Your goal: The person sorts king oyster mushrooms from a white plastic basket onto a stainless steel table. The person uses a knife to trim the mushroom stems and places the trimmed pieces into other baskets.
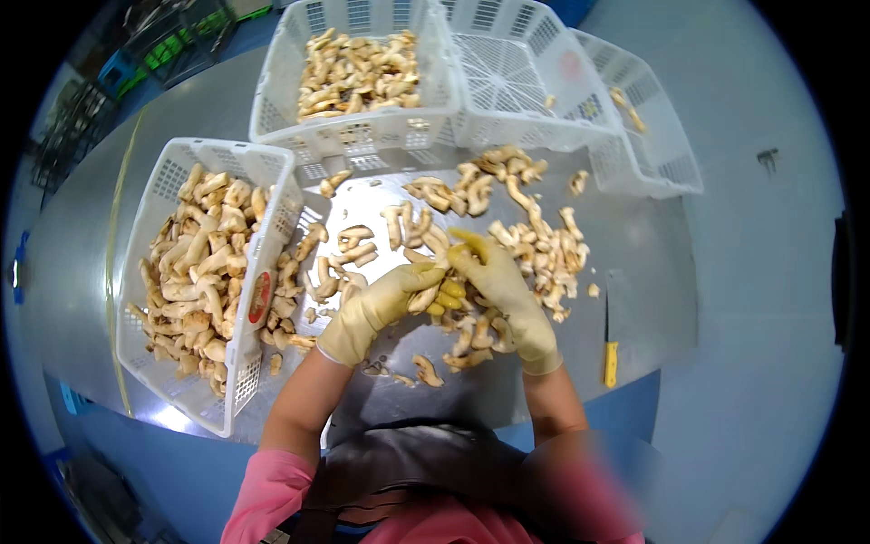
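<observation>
Both my hands wear pale yellow rubber gloves and meet over the middle of a metal table. My left hand grips a pale mushroom, its fingers curled beneath it. My right hand is close against the left, its fingertips by the left thumb; whether it pinches anything is hard to see. Whole and cut mushrooms lie under and around the hands. Beyond my right hand is a heap of smaller mushroom pieces. More mushrooms are scattered to the left.
At left, a white plastic crate is heaped with mushrooms. Another crate at the back holds more. Beside it, one crate has a single small piece; a further crate holds few. A yellow-handled knife lies on the metal table at right.
</observation>
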Action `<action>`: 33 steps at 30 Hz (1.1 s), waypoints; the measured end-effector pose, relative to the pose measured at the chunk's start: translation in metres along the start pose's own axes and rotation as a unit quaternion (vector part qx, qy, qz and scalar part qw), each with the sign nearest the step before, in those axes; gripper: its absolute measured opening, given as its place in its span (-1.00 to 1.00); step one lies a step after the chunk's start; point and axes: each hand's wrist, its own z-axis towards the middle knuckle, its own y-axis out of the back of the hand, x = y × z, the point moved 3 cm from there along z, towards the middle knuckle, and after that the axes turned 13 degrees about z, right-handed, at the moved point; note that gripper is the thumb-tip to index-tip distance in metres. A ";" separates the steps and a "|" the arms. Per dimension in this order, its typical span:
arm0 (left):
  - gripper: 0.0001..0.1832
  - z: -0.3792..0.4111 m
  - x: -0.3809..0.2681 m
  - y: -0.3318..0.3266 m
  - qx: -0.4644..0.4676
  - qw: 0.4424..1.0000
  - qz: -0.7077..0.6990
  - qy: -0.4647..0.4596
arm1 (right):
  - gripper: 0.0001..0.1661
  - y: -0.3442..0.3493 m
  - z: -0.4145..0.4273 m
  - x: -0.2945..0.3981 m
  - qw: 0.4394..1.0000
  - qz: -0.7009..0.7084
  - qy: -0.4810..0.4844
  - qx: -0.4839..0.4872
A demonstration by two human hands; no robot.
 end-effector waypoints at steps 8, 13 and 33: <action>-0.46 0.020 0.034 -0.058 -0.166 0.982 0.078 0.037 | -0.67 0.046 -0.091 -0.104 0.774 0.592 -0.144 -0.173; -0.50 0.048 0.084 -0.130 -0.139 0.957 0.255 -0.014 | -0.66 0.022 -0.141 -0.122 0.724 0.650 -0.159 -0.171; -0.57 0.047 0.133 -0.185 -0.256 0.719 0.631 -0.137 | -0.10 0.265 -0.250 -0.175 0.945 0.023 -0.071 -0.319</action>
